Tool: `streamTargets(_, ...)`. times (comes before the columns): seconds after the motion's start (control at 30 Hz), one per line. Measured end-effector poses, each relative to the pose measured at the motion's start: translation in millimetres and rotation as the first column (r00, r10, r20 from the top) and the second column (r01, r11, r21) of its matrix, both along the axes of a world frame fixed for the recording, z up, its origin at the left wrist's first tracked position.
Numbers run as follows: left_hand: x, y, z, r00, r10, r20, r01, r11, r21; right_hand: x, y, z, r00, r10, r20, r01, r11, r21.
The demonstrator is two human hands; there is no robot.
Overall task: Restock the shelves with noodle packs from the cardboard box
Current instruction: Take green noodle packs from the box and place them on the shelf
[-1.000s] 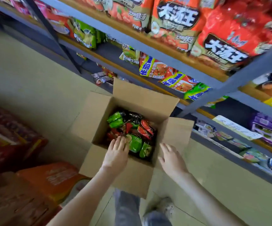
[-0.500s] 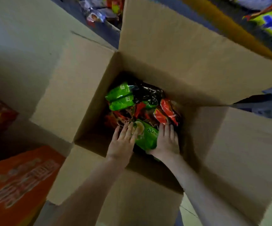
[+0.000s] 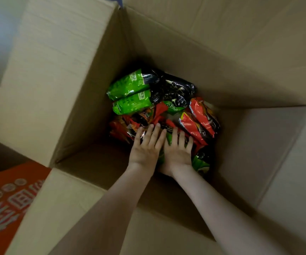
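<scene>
An open cardboard box (image 3: 86, 92) fills the view, its four flaps spread outward. At its bottom lie several noodle packs: green ones (image 3: 130, 96), a black one (image 3: 174, 89) and red ones (image 3: 198, 122). Both my arms reach down into the box. My left hand (image 3: 146, 146) lies flat with straight fingers on the red packs. Right beside it, my right hand (image 3: 178, 153) rests with straight fingers on a green pack (image 3: 201, 163) near the box's front wall. Whether the thumbs are under a pack is hidden.
An orange printed carton (image 3: 5, 203) lies on the floor to the left of the box. Pale floor shows at the top left corner. The shelves are out of view.
The view has dropped closer into the box and the shelves have left the frame. My right hand moved from the box's rim down onto the packs, next to my left hand.
</scene>
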State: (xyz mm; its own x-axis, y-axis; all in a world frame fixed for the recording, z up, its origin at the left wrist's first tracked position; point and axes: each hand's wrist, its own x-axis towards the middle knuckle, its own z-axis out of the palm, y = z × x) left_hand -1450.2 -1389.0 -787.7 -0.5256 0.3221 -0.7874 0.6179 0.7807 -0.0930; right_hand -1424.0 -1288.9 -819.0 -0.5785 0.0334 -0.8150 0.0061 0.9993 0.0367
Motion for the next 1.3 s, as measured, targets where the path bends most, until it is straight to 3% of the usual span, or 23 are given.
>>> streamTargets(0.23,-5.4,7.0,80.1,0.998,-0.043,-0.047,0.044,0.999,0.018,5.7,18.4,89.2,0.983,-0.062,-0.171,0.043,0.992,-0.115)
streamTargets(0.43,-9.7,14.3,230.8,0.982,-0.045,-0.185,0.078,0.982,0.171,-3.1,41.4,257.8,0.932,-0.140,-0.334,0.090,0.983,-0.161)
streamTargets(0.6,-8.5,27.2,372.7,0.944,-0.041,-0.327,0.162,0.922,0.352,12.3,61.6,402.8,0.796,-0.220,-0.564,0.154,0.975,-0.163)
streamTargets(0.8,3.7,63.0,499.3,0.749,-0.095,-0.656,0.516,0.704,0.487,51.5,104.1,550.2,0.596,-0.208,-0.776,0.174,0.976,-0.127)
streamTargets(0.87,10.8,86.0,536.8,0.706,-0.093,-0.702,0.593,0.620,0.515,67.4,126.2,587.9,0.517,-0.209,-0.830,0.177,0.975,-0.135)
streamTargets(1.03,40.9,149.9,611.7,0.522,-0.100,-0.847,0.792,0.425,0.438,115.7,190.2,669.5,0.331,-0.167,-0.929,0.174,0.978,-0.114)
streamTargets(1.3,115.5,266.5,716.5,0.274,0.063,-0.960,0.907,0.316,0.279,206.0,300.8,779.6,0.089,0.033,-0.995,0.213,0.976,0.052)
